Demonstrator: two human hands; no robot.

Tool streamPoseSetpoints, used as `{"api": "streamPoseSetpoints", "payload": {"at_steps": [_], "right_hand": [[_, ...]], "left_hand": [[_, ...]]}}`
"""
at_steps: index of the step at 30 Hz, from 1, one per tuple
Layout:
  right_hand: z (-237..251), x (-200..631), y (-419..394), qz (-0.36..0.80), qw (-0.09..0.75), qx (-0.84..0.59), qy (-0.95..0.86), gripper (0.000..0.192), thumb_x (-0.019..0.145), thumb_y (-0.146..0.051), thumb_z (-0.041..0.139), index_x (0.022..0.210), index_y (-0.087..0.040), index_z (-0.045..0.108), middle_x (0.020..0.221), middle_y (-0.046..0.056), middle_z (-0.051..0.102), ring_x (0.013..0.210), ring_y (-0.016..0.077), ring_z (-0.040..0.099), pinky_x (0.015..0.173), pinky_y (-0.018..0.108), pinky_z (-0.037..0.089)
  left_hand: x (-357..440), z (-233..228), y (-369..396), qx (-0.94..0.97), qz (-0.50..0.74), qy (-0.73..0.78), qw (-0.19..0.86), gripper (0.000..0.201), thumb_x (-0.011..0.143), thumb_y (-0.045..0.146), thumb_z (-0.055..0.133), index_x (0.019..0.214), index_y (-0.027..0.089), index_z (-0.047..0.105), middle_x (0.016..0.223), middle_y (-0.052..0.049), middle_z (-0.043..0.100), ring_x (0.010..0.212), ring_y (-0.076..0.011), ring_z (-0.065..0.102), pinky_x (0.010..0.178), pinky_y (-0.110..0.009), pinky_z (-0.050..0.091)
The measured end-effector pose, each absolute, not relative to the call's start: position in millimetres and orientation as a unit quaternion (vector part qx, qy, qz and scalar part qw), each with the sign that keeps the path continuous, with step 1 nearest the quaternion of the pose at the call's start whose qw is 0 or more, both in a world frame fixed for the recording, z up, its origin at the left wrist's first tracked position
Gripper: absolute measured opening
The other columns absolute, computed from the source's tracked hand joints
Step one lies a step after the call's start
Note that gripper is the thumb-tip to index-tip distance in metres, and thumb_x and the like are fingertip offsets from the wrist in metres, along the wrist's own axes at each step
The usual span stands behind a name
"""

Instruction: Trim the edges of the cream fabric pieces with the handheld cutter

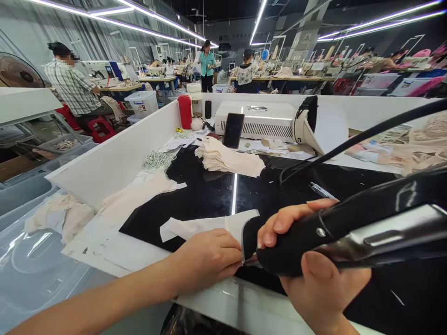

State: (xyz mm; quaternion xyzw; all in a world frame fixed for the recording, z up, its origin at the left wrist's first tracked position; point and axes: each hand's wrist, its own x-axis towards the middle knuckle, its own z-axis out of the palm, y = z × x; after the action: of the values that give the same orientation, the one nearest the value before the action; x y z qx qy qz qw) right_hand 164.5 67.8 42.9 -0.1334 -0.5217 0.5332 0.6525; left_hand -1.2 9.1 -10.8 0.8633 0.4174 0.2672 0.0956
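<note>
My left hand [211,258] is closed, its fingers pinching the edge of a white fabric piece [199,226] with a grey strip along its right edge. The piece lies on the black tabletop [206,195]. My right hand [321,274] is wrapped round a black handheld tool [335,228] with a long silver lever; its exact kind does not show. The tool's narrow tip points left and meets the grey edge beside my left fingertips. Whether the tip grips the fabric I cannot tell. A stack of cream fabric pieces [228,158] lies beyond my hands.
A black cable [366,135] arches over the right side. At the back stand a phone [233,130], a white vented box [254,118] and a red cup [185,111]. A pen [323,190] lies past the tool. Low white walls [118,153] edge the table; people work beyond.
</note>
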Motion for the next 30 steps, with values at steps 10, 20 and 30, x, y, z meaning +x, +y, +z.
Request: {"api": "streamPoseSetpoints", "payload": {"at_steps": [10,20,30], "right_hand": [[39.4,166.4,69.0,0.533,0.644,-0.14,-0.531,0.041,0.085,-0.04,0.087,0.113,-0.026,0.062,0.077,-0.002,0.067,0.056,0.0183,0.064,0.049,0.033,0.056],[43.6,167.2,68.4,0.542,0.636,-0.163,-0.525,0.046,0.08,-0.044,0.09,0.111,-0.027,0.06,0.075,-0.003,0.067,0.054,0.0185,0.064,0.048,0.034,0.056],[43.9,167.8,66.6,0.534,0.642,-0.167,-0.524,0.045,0.08,-0.043,0.088,0.111,-0.027,0.059,0.074,-0.004,0.066,0.053,0.0178,0.059,0.047,0.033,0.054]], "left_hand": [[0.0,-10.2,9.1,0.858,0.272,0.422,0.111,0.02,0.109,0.02,0.057,0.101,0.014,0.074,0.103,-0.007,0.077,0.093,-0.0188,0.07,0.089,-0.03,0.057],[-1.7,-5.8,15.5,0.844,0.255,0.463,0.089,0.014,0.108,0.017,0.061,0.098,0.015,0.07,0.1,-0.006,0.073,0.094,-0.0187,0.069,0.089,-0.029,0.054],[0.8,-11.9,19.8,0.869,0.252,0.425,0.032,0.018,0.104,0.005,0.056,0.094,0.016,0.066,0.096,-0.004,0.071,0.089,-0.0174,0.066,0.085,-0.028,0.052]]}}
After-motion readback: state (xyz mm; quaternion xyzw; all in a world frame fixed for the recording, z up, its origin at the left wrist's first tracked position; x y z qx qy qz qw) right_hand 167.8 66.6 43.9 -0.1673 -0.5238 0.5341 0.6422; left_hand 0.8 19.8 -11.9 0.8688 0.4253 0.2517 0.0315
